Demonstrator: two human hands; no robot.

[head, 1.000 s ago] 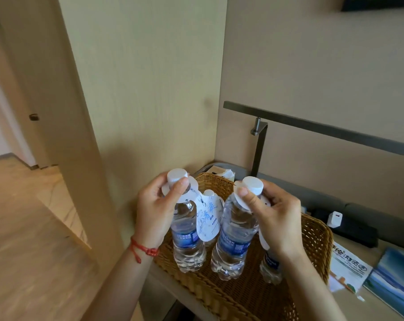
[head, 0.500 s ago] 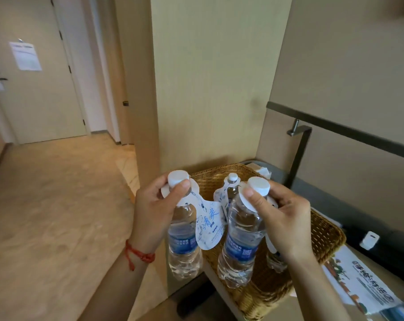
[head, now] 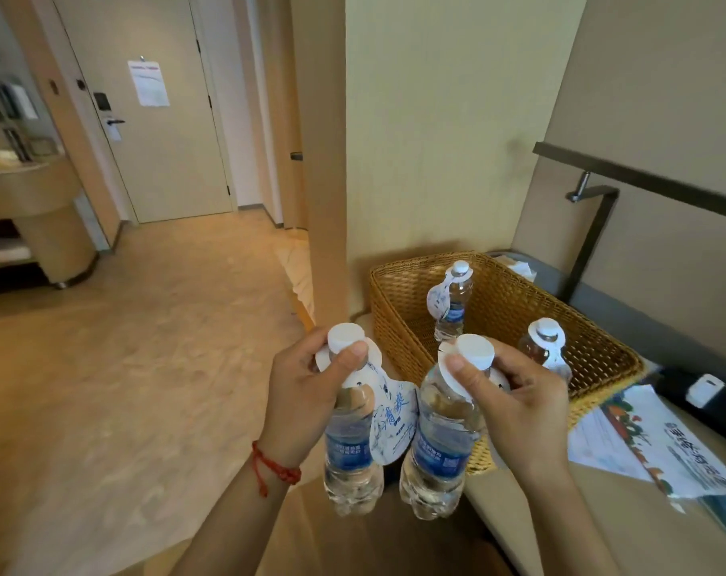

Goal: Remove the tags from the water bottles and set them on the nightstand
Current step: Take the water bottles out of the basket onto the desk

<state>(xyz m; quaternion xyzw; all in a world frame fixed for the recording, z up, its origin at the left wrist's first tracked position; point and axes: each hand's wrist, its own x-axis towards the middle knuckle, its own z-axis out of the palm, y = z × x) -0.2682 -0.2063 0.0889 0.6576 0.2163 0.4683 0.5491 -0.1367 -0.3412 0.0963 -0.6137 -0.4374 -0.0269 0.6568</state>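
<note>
Bottles, two, held by the necks clear of the wicker basket (head: 398, 301): left hand (head: 299, 405) clamps the left bottle (head: 351, 442), right hand (head: 519, 413) the right bottle (head: 440, 446). Tags (head: 392, 421) not yet off, probably neck grip for carrying. Two more tagged bottles (head: 453, 305) stand inside the basket.

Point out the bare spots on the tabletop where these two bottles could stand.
The beige tabletop is bare in front of the woven wicker basket, bordered by the printed leaflets on the right. Inside the basket, open floor shows at its back right corner. It is crowded further right, with leaflets, a black strip and a white charger.
</note>
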